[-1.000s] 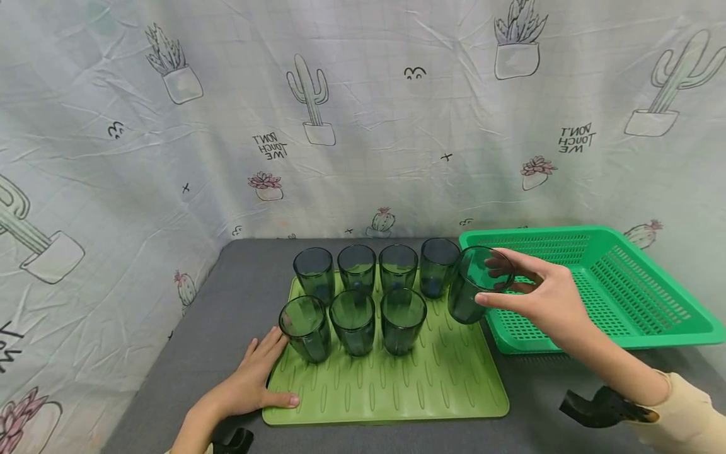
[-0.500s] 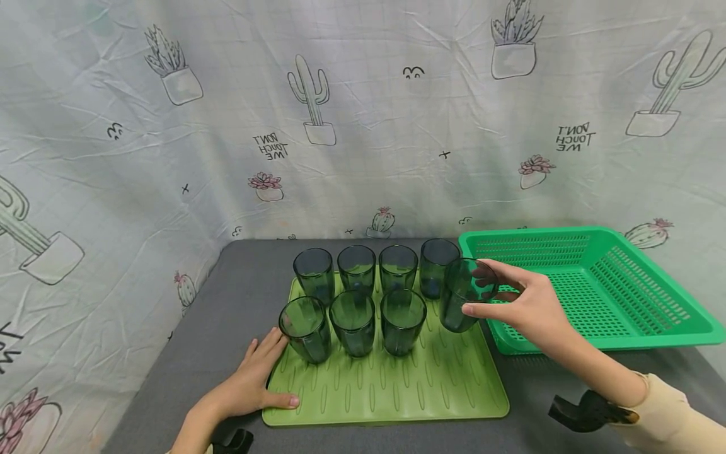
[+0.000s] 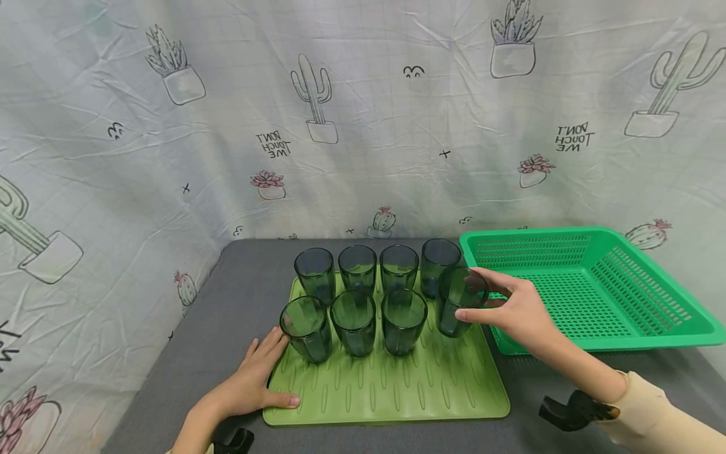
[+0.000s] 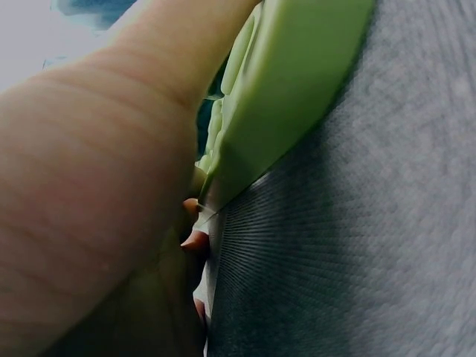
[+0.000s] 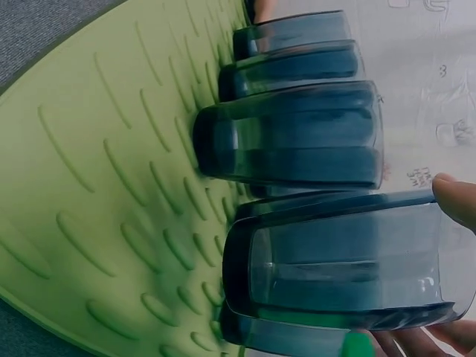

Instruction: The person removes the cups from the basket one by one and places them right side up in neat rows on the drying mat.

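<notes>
From the head camera, your right hand [image 3: 518, 309] holds a dark green cup [image 3: 456, 301] near its rim, thumb on the near side and fingers [image 3: 492, 277] curled round the far side, so it stays upright with its base at or just above the green mat [image 3: 391, 384]; you cannot tell here whether it touches. The cup sits at three o'clock of the front row of three cups [image 3: 354, 323], closing that row to match the back row of four [image 3: 377, 268]. Your left hand [image 3: 255, 381] lies flat at the mat's seven o'clock corner, fingers straight and a little spread, thumb pressed on the mat's edge, which looks meant to keep the mat from sliding. A green basket [image 3: 595, 290] stands at three o'clock of the mat, just beside it, with nothing visible in it.

The left wrist camera shows only your forearm and the mat's raised edge [image 4: 297, 97] against the grey surface [image 4: 372, 245]; the fingers are hidden.

The right wrist camera shows the held cup [image 5: 342, 260] side-on, a fingertip [image 5: 455, 199] on its rim, and the neighbouring cup [image 5: 294, 134] close beside it on the ridged mat [image 5: 97, 186].

The surface [image 3: 227, 302] is covered in grey cloth, and a pale sheet [image 3: 363, 113] printed with cacti hangs behind and at both sides.
</notes>
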